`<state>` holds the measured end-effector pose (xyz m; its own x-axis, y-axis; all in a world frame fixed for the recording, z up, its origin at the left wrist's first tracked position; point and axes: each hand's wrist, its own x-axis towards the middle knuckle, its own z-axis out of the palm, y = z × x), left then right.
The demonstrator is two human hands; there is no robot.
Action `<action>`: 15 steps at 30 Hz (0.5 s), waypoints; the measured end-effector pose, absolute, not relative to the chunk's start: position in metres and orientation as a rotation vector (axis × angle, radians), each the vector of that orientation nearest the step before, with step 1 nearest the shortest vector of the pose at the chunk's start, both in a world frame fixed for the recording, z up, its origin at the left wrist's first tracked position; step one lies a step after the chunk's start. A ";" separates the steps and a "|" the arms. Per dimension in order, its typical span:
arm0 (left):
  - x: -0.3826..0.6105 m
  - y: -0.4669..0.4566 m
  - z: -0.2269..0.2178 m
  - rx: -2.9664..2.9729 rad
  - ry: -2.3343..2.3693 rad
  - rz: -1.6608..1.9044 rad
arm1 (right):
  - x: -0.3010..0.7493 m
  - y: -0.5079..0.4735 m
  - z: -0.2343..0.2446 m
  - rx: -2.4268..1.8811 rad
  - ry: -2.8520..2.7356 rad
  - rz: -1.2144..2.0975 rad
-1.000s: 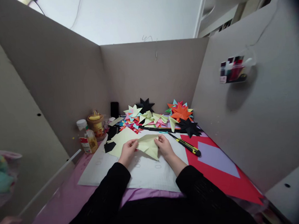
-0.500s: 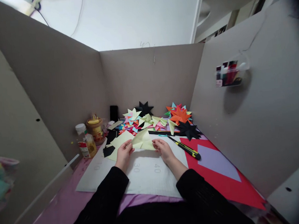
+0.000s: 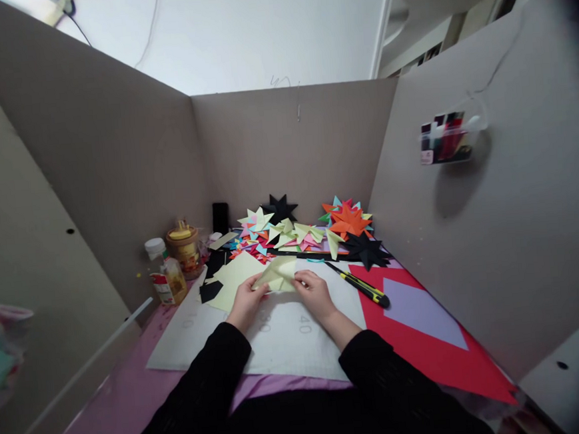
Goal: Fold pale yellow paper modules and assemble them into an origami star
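From the head camera, here's the work right in the middle: a pale yellow folded paper (image 3: pixel 280 270), held up over the white numbered mat (image 3: pixel 179 346) between two bare hands. The left hand (image 3: pixel 246 302) has its near edge pinched between thumb and fingers; the right hand (image 3: pixel 316 291) grips the opposite side, fingers curled in, fingertips bunched at the edge.

And how far along is it? Partway, I'd judge: creases cross the paper, yet it bulges and stands loose rather than lying flat, so some shaping and pressing seems left. Exactly how many folds are in, I can't tell at this size.

Look to the back, though, plenty done there! A black star (image 3: pixel 279 209) leans at the rear, an orange star (image 3: pixel 350 221) tops a bright stack, and another black star (image 3: pixel 367 249) sits just in front of it. Between them lie smaller pale folded pieces (image 3: pixel 285 232), apparently not yet joined into a star.

Material remains too: a flat pale yellow sheet (image 3: pixel 238 273) just beyond the left hand, and a lilac sheet (image 3: pixel 422 310) on the red sheet (image 3: pixel 431 356) over right, where the cutter (image 3: pixel 359 285) rests untouched.
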<state>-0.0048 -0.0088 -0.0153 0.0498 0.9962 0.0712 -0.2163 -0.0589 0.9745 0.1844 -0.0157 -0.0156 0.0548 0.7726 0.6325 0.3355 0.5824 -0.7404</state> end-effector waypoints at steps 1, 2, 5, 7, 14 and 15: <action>-0.004 -0.009 -0.015 1.126 0.974 1.317 | 0.183 -0.017 -0.015 -0.950 -1.558 0.429; -0.004 -0.009 -0.015 1.129 0.972 1.321 | 0.182 -0.018 -0.014 -0.932 -1.573 0.444; -0.004 -0.010 -0.014 1.113 0.958 1.333 | 0.180 -0.019 -0.012 -0.919 -1.578 0.560; -0.004 -0.010 -0.014 1.084 0.944 1.346 | 0.179 -0.020 -0.010 -0.920 -1.573 0.660; -0.006 -0.005 -0.019 1.005 0.856 1.367 | 0.180 -0.019 -0.009 -0.895 -1.482 0.989; -0.007 -0.005 -0.020 1.004 0.851 1.364 | 0.180 -0.019 -0.011 -0.902 -1.447 1.040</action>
<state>-0.0066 -0.0052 -0.0197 0.0515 0.9957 0.0774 -0.3685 -0.0531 0.9281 0.1796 -0.0186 -0.0108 -0.1255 0.9367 0.3268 -0.0115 0.3280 -0.9446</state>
